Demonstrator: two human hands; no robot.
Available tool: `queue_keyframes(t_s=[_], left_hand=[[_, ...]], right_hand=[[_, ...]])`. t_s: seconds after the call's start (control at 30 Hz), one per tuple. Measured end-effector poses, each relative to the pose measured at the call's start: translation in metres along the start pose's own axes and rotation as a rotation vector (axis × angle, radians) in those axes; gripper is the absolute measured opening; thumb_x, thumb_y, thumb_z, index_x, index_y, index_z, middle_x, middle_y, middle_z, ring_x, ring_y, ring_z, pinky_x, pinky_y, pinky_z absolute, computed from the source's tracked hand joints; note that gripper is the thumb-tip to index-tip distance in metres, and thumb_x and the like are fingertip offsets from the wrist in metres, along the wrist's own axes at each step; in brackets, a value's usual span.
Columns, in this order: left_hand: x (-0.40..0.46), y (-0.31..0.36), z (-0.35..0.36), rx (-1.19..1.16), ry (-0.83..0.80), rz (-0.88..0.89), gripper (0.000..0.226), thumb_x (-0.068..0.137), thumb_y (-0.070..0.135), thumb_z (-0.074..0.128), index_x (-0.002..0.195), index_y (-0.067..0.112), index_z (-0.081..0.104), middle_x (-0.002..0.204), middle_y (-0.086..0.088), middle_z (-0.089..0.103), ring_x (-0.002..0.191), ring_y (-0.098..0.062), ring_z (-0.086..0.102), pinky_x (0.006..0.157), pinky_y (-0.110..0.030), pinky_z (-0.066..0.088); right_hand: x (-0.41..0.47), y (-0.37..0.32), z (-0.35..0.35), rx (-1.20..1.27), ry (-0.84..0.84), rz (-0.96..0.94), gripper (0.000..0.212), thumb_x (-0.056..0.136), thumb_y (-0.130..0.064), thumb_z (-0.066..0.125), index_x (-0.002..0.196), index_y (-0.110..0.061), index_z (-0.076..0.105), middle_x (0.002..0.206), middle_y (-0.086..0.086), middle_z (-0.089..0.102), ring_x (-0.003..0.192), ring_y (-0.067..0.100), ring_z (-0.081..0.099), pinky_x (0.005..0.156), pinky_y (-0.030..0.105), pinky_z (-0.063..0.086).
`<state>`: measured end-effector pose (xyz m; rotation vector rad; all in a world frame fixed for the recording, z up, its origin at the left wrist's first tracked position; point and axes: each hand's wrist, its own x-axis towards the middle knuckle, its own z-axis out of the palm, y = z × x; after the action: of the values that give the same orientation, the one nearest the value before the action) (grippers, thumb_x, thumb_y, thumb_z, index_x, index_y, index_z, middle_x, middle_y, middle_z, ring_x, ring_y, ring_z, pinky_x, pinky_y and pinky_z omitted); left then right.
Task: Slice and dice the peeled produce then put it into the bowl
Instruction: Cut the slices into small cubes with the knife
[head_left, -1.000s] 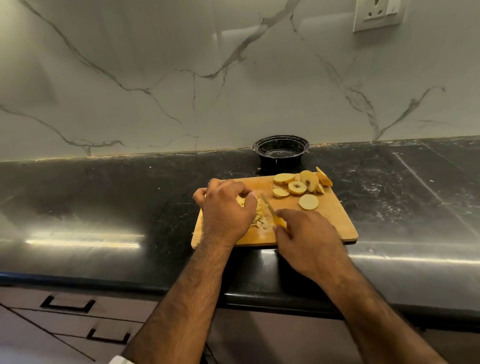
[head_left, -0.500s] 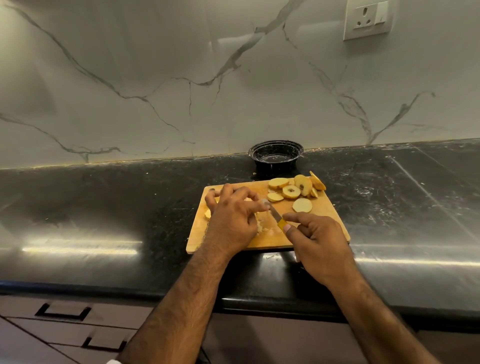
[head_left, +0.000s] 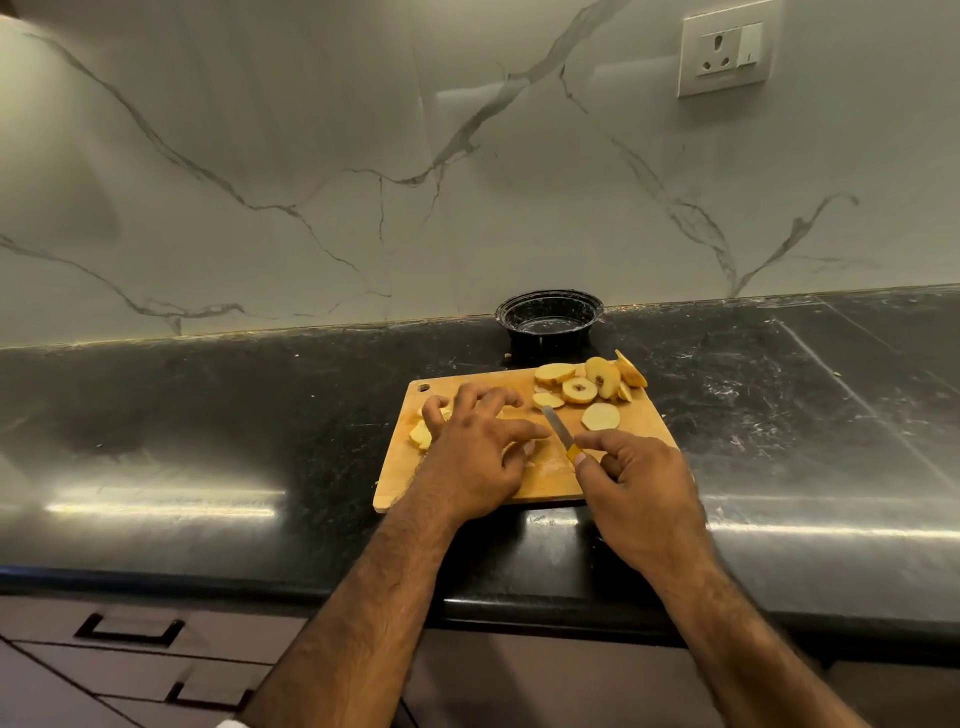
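Head view: diced pieces (head_left: 422, 434) mostly hidden under left hand (head_left: 475, 457).

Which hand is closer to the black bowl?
About even, the right hand slightly nearer. It holds the knife below the bowl; the left hand is below and further left, over the cutting board.

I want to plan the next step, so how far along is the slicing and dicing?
Done: round slices lie cut at the far right of the cutting board. In hand: the right hand holds the knife; the left hand hovers over pieces. Left: most dicing, and the black bowl still looks empty.
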<state>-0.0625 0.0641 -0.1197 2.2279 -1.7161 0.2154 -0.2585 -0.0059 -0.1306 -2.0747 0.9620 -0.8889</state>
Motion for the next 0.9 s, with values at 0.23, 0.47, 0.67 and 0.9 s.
queue_keyframes(t_s=[0.23, 0.47, 0.67, 0.9], left_hand=[[-0.001, -0.002, -0.002, -0.002, 0.047, -0.006, 0.051, 0.091, 0.080, 0.042, 0.124, 0.050, 0.068, 0.154, 0.022, 0.038, 0.150, -0.011, 0.017, 0.119, -0.059, 0.003], [0.001, -0.003, -0.002, 0.018, 0.106, -0.113, 0.027, 0.102, 0.048, 0.056, 0.129, 0.044, 0.060, 0.152, 0.018, 0.041, 0.148, -0.012, 0.022, 0.119, -0.053, 0.003], [0.002, 0.018, 0.006, 0.059, 0.121, 0.050, 0.057, 0.095, 0.077, 0.039, 0.136, 0.040, 0.054, 0.148, 0.015, 0.046, 0.145, -0.013, 0.029, 0.115, -0.054, 0.011], [0.005, 0.022, 0.004, 0.099, 0.184, -0.107, 0.042, 0.093, 0.044, 0.061, 0.131, 0.035, 0.046, 0.142, 0.009, 0.051, 0.139, -0.015, 0.035, 0.118, -0.056, 0.012]], right_hand=[[0.000, -0.002, -0.004, -0.032, -0.002, 0.029, 0.030, 0.101, -0.036, 0.063, 0.129, -0.031, 0.071, 0.049, -0.010, 0.053, 0.046, 0.005, 0.047, 0.044, 0.015, 0.031], [0.000, -0.001, -0.006, -0.032, 0.011, 0.046, 0.026, 0.100, -0.034, 0.064, 0.124, -0.031, 0.073, 0.048, -0.011, 0.053, 0.044, 0.004, 0.047, 0.042, 0.015, 0.032], [-0.002, 0.002, -0.014, -0.048, 0.054, 0.062, 0.024, 0.098, -0.031, 0.063, 0.118, -0.032, 0.074, 0.047, -0.013, 0.053, 0.044, 0.006, 0.047, 0.043, 0.020, 0.037], [-0.004, 0.004, -0.013, -0.065, 0.048, 0.050, 0.026, 0.098, -0.032, 0.063, 0.122, -0.033, 0.072, 0.050, -0.008, 0.055, 0.045, 0.006, 0.048, 0.046, 0.021, 0.037]])
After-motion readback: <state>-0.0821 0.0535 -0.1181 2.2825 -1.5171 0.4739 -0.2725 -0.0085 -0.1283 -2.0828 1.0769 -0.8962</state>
